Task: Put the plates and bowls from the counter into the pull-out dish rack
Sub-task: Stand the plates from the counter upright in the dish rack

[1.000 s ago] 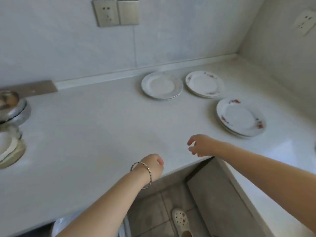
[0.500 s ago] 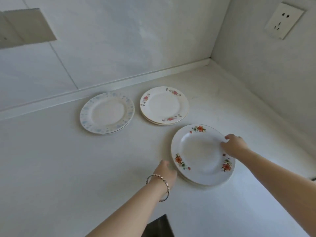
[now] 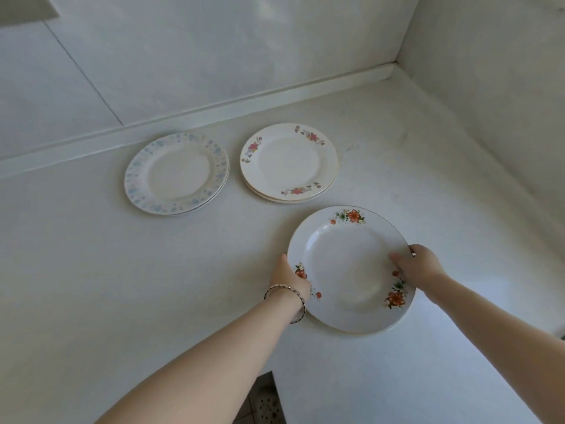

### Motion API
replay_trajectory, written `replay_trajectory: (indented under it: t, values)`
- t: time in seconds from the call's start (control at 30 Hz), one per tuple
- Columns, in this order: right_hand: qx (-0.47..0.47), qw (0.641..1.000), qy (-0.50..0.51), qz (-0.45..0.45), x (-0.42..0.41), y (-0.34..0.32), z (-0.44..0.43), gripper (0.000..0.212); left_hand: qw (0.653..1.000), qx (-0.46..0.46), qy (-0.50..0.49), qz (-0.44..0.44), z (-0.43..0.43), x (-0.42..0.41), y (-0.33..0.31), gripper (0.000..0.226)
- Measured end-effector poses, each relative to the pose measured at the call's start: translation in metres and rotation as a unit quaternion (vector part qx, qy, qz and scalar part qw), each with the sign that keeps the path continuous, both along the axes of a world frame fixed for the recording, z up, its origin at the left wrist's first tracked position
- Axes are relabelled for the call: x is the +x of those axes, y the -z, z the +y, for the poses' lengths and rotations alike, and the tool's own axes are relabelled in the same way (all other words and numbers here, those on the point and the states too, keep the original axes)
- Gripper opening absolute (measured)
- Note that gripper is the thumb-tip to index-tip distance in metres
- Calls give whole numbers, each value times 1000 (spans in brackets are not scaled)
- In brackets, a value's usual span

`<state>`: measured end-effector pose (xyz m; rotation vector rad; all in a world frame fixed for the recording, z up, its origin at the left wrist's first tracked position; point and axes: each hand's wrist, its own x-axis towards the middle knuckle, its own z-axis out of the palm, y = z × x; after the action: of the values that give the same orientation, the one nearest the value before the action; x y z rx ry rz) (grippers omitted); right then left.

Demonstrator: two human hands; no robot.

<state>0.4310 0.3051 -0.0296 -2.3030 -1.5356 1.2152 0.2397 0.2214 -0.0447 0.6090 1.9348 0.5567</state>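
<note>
- Blue-speckled plates (image 3: 176,173) sit left of centre in my view, a short stack lying flat on the white counter (image 3: 122,286), close to the strip where the counter meets the wall (image 3: 214,41).
- Just to their right, apart from them, I see the pink-flowered plates (image 3: 289,162), also stacked flat, with gold-edged rims showing under the top one.
- Lower in the frame, my left hand (image 3: 290,276) comes in from the bottom, a beaded bracelet (image 3: 287,293) on the wrist. It grips the left rim of the orange-flowered plate (image 3: 348,270), covering part of the flower there.
- That plate lies right of centre, nearer to me than the other two stacks and not touching them. More plate edges show beneath its lower rim, so it tops a stack. I cannot tell whether it has left the plates under it.
- On its right rim my right hand (image 3: 420,266) holds on, thumb laid over the top surface and fingers curled past the edge.
- At the bottom edge, between my forearms, a small patch of tiled floor (image 3: 266,402) shows past the counter's front.
</note>
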Motion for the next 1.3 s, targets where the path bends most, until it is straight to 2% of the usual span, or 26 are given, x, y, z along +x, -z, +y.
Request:
replay_trajectory:
  t: [0.13, 0.27, 0.5, 0.77, 0.9, 1.03, 1.3]
  values:
    - [26, 999, -30, 13, -20, -15, -31, 35, 999, 37, -10, 16, -37, -23, -14, 31]
    - [40, 993, -106, 36, -63, -42, -73, 29, 995, 65, -56, 49, -101, -58, -33, 35]
    - [19, 959, -276, 54, -175, -62, -181, 35, 975, 83, -180, 97, -258, -139, -55, 29]
    - [11, 914, -399, 80, -303, -63, -355, 35, 941, 71, -310, 117, -464, -235, -65, 29]
    - [-13, 907, -413, 85, -363, -46, -454, 32, 938, 64, -319, 121, -569, -286, -62, 29]
    - [-46, 904, -417, 81, -410, -27, -543, 28, 937, 2, -329, 120, -659, -332, -53, 27]
    - [-120, 906, -402, 52, -472, 16, -646, 33, 943, -88, -303, 102, -751, -408, -21, 39]
